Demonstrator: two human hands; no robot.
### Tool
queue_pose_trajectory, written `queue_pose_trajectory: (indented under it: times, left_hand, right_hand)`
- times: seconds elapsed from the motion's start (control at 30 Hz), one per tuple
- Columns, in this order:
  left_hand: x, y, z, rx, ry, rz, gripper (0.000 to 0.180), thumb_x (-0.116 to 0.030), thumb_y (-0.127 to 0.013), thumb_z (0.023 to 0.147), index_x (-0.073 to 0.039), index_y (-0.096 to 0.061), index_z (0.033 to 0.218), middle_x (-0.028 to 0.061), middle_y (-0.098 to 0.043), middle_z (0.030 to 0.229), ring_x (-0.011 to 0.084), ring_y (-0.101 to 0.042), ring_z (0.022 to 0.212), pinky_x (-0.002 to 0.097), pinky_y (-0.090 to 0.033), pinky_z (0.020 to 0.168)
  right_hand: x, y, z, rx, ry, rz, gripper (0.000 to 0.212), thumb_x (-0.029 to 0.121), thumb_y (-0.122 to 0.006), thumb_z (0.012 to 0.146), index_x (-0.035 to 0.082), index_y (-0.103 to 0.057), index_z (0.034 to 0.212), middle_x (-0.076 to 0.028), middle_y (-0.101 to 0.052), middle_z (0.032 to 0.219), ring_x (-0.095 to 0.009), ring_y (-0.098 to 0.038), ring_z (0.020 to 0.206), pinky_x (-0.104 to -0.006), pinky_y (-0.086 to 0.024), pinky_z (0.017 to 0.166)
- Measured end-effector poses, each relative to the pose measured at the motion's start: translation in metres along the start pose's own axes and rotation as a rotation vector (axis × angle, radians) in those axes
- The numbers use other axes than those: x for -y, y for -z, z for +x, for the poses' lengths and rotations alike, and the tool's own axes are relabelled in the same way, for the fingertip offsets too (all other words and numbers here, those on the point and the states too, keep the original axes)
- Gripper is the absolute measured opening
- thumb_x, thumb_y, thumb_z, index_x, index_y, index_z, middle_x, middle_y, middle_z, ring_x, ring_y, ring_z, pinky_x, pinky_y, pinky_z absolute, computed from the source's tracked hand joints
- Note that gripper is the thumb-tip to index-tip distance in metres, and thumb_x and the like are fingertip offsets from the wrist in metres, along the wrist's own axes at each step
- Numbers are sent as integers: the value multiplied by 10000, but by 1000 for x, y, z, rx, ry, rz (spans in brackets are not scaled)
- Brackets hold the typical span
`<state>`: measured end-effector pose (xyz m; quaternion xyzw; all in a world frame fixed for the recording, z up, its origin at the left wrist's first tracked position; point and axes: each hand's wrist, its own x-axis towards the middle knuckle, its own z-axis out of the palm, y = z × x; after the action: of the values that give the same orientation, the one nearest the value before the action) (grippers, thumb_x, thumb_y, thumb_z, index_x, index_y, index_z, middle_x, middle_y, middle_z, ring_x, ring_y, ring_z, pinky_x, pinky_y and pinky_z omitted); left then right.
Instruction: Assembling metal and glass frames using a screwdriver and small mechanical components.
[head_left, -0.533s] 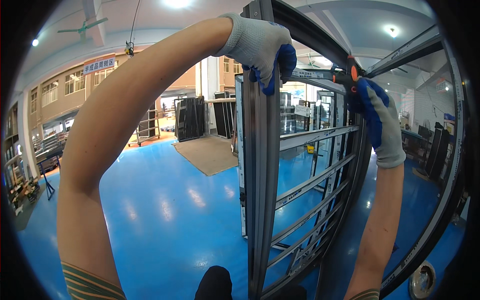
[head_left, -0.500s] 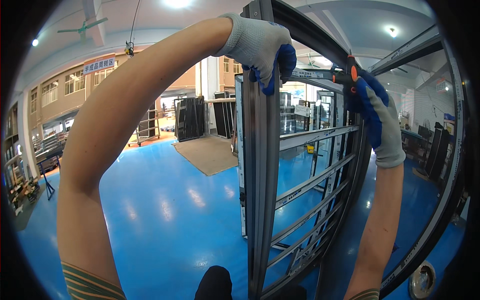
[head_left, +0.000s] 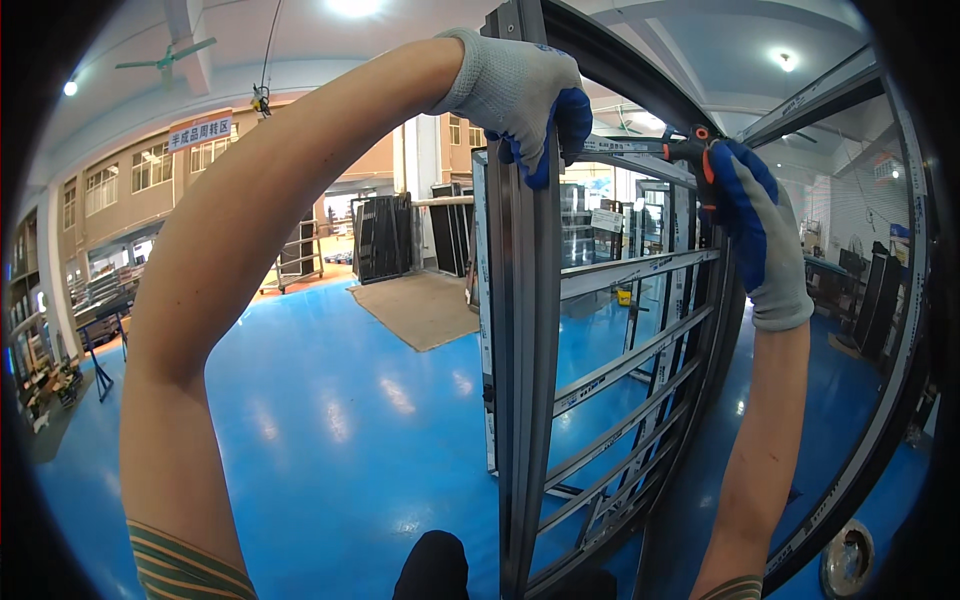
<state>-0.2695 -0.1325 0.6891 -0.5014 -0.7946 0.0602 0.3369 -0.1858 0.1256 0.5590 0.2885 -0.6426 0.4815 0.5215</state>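
Observation:
A dark grey aluminium window frame [head_left: 527,330] stands upright in front of me. My left hand [head_left: 530,105], in a grey and blue work glove, is closed around its upright near the top corner. My right hand [head_left: 760,215], gloved alike, is closed on the black and orange handle of a T-handle screwdriver [head_left: 690,152]. Its thin shaft points left, level, toward the upright beside my left hand. Where the tip meets the frame is hidden by that hand. Light crossbars [head_left: 630,372] with protective film run across behind the upright.
More dark frame profile [head_left: 880,450] curves along the right. A metal ring-shaped coil [head_left: 847,560] lies on the blue floor [head_left: 330,470] at the lower right. Dark panels [head_left: 383,238] lean beyond a brown mat [head_left: 425,308]. A blue stand [head_left: 100,350] is at the far left.
My right hand has turned the screwdriver handle, so its upright grip has swung round and the hand has rolled with it. My left hand keeps its place on the frame.

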Motion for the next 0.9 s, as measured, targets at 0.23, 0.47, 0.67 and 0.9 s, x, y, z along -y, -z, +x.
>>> queue_pose_trajectory:
  times: [0.23,0.47,0.67,0.9]
  left_hand:
    - [-5,2,-2,12,2,19,621,-101,-966,609,53,-661,1127,192,-744,906,292,-738,665,332,-638,581]
    - [0,-1,-2,-30,-15,2,624,-108,-969,601,57,-665,1120,199,-745,911,290,-738,667,328,-633,567]
    - [-10,4,-6,-21,33,40,619,-110,-966,607,60,-666,1121,205,-745,910,290,-737,661,325,-634,566]
    - [-5,2,0,55,21,30,613,-108,-964,614,52,-669,1126,196,-748,911,289,-734,651,320,-633,565]
  right_hand:
    - [3,-10,-9,48,75,166,513,352,-665,983,51,-604,1394,-69,-696,968,-102,-621,782,-223,-500,779]
    - [1,3,-1,-22,-45,-74,484,302,-643,1000,49,-589,1410,-53,-683,956,-97,-619,788,-244,-513,784]
    - [12,-10,-3,29,9,59,481,267,-661,989,23,-590,1397,-45,-677,941,-98,-613,796,-242,-515,766]
    - [-1,-6,-8,47,92,64,491,295,-713,956,16,-619,1348,-31,-684,959,-103,-612,794,-237,-515,779]
